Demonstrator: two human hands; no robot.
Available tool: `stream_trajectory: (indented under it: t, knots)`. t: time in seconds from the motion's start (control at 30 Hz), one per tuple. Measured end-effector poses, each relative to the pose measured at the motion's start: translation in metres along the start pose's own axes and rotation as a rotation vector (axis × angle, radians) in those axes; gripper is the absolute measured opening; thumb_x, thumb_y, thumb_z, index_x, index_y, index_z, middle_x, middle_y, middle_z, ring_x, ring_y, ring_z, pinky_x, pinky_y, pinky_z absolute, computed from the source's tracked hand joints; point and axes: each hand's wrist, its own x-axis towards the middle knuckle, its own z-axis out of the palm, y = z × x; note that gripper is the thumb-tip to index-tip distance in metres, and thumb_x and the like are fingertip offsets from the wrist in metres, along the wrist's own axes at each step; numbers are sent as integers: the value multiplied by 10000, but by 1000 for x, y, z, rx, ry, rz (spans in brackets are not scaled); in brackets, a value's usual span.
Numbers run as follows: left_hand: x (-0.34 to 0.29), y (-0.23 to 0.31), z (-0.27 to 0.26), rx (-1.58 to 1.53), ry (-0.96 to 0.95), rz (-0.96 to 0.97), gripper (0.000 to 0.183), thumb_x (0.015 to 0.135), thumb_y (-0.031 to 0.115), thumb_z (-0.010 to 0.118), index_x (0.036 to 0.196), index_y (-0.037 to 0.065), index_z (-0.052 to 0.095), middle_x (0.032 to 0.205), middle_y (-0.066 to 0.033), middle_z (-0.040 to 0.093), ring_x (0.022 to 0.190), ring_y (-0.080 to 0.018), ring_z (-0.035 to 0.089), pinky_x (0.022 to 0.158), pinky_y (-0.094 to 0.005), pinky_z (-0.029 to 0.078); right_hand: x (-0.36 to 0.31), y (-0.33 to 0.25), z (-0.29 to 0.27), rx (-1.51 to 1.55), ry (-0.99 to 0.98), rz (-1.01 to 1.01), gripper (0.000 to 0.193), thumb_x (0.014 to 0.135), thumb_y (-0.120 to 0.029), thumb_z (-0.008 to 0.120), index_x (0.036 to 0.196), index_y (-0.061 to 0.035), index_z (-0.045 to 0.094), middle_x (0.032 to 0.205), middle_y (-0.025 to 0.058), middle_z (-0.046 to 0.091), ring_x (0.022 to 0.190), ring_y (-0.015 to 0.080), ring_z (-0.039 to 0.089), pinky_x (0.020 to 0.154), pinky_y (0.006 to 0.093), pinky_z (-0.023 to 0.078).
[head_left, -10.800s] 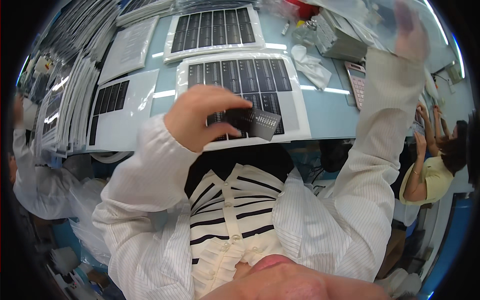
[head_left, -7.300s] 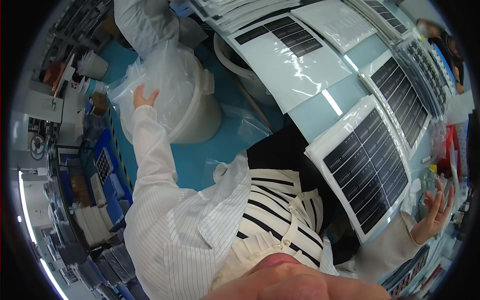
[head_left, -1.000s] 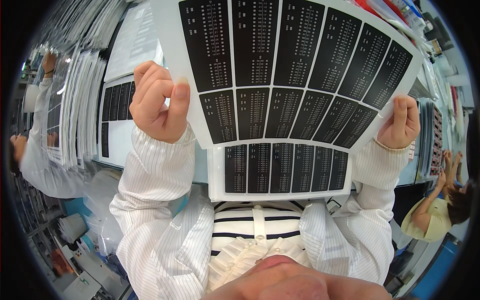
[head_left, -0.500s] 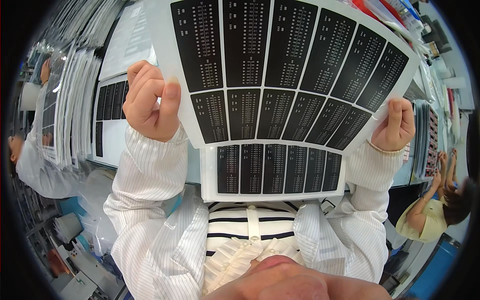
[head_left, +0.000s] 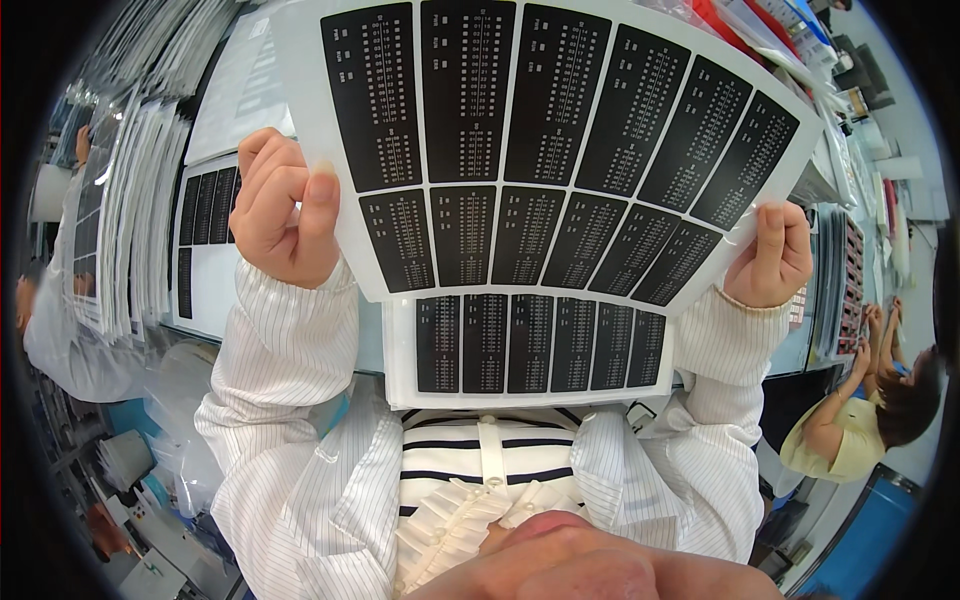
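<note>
A white sheet of black printed labels point(head_left: 545, 192) is held up in front of me, set in two rows of dark panels with small pale marks. My left hand point(head_left: 285, 208) pinches its left edge between thumb and curled fingers. At the right edge my right hand point(head_left: 770, 256) grips the same sheet, thumb on the front. Beneath the raised sheet lies a stack of like label sheets point(head_left: 540, 398), close to my body; its upper part is hidden by the held sheet.
More black label sheets point(head_left: 207, 280) lie left of my left hand, beside tall piles of white sheets point(head_left: 140, 200). On the right stands a rack of reddish parts point(head_left: 851, 265). A person in yellow point(head_left: 835, 425) works at far right; a white sleeve point(head_left: 75, 345) shows at far left.
Both hands and the held sheet have shifted slightly left and a little lower in view, along with the surroundings. The grip on both edges is the same.
</note>
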Motion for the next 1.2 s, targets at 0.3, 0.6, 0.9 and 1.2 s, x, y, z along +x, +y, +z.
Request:
stream_trajectory:
  t: [0.3,0.6,0.9,1.2]
  knots:
    - [0,2,-2,15,2,9,277,761,23,556,539,50,393,510,-36,454,457,-151,341,613,-318,325,-1,-6,4,-31,-2,-48,139,898,-76,495,823,24,557,773,43,583,666,64,500,642,178,387]
    - [1,2,-1,16,7,14,275,773,37,550,542,47,401,522,-41,478,456,-152,353,619,-319,328,0,-11,5,-48,-14,-48,131,889,-59,503,815,29,565,771,29,561,676,56,486,647,170,366]
    - [0,2,-1,2,22,30,287,774,40,550,534,47,394,487,-24,416,450,-145,316,607,-316,314,0,-7,3,-52,-14,-56,133,893,-75,508,831,27,568,766,29,579,653,50,483,628,163,368]
    - [4,7,2,0,24,35,301,782,38,519,524,51,363,485,-19,407,461,-151,293,604,-321,306,-1,-9,3,-51,-4,-15,132,886,-88,525,822,22,560,774,28,581,680,58,484,659,168,363]
